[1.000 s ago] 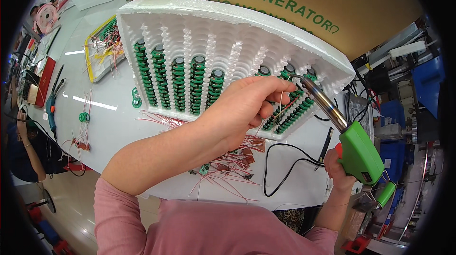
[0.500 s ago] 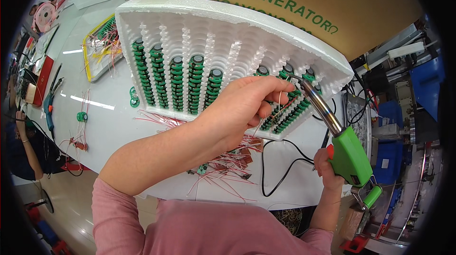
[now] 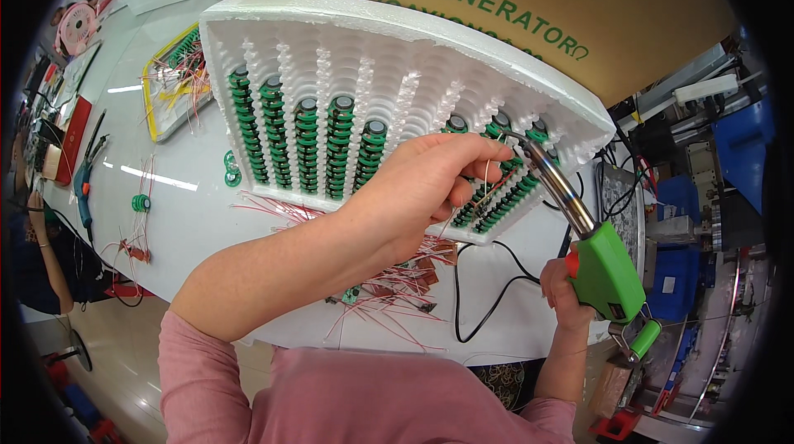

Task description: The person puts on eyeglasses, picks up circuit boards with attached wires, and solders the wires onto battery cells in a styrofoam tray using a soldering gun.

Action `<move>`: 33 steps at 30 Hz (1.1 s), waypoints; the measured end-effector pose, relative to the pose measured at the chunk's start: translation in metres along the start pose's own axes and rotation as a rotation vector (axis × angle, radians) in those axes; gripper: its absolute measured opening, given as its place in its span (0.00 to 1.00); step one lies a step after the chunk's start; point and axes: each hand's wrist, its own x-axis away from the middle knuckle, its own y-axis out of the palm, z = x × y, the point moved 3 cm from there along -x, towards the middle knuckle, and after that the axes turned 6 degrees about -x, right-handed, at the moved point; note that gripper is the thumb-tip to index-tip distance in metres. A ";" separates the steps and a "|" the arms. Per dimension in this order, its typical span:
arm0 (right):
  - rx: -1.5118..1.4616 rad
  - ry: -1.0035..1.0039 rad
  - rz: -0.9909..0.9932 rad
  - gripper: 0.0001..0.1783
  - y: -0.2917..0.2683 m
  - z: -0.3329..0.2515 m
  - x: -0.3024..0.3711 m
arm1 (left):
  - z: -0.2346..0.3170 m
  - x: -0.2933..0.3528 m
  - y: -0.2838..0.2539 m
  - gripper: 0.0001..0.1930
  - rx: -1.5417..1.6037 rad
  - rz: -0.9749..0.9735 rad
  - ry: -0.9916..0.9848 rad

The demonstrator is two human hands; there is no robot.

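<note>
My right hand (image 3: 567, 293) grips the handle of a green soldering gun (image 3: 609, 272) with a red trigger. Its long metal barrel points up and to the left, and the bent tip ends beside the fingertips of my left hand (image 3: 451, 171). The left fingers are pinched together on a thin wire (image 3: 487, 169) just below that tip. Beneath this hand, rows of small green round coil parts (image 3: 339, 146) stand stacked in the grooves of a white foam tray (image 3: 397, 20). My left hand and forearm hide part of the tray's middle rows.
Red and white wires (image 3: 389, 287) lie in a tangle before the tray, beside a black cable (image 3: 496, 307). A large cardboard box (image 3: 645, 47) stands behind. Left are a yellow-edged tray (image 3: 157, 117), blue-handled pliers (image 3: 84, 187) and another person's arm (image 3: 50, 258).
My right hand and the soldering gun have shifted very slightly left. My left hand stays almost still.
</note>
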 end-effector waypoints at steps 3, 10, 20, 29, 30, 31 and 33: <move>0.226 -0.157 -0.257 0.22 0.080 -0.037 -0.016 | -0.002 -0.001 -0.006 0.14 0.007 0.015 0.000; 0.319 -0.169 -0.201 0.24 0.081 -0.042 -0.011 | -0.002 -0.001 -0.004 0.15 -0.017 0.012 -0.014; -0.308 0.179 0.239 0.07 0.023 -0.009 -0.001 | -0.003 -0.001 -0.005 0.14 0.012 0.023 -0.006; 0.667 -0.273 -0.139 0.26 0.054 -0.035 -0.003 | -0.006 0.000 -0.007 0.13 0.035 0.038 -0.030; 0.674 -0.234 -0.168 0.27 0.056 -0.037 -0.003 | -0.006 0.001 -0.007 0.13 0.036 0.045 -0.035; 0.675 -0.234 -0.169 0.27 0.056 -0.038 -0.003 | -0.006 0.001 -0.007 0.13 0.037 0.045 -0.034; 0.781 -0.268 -0.113 0.27 0.055 -0.041 -0.002 | -0.006 0.002 -0.006 0.12 0.050 0.035 -0.032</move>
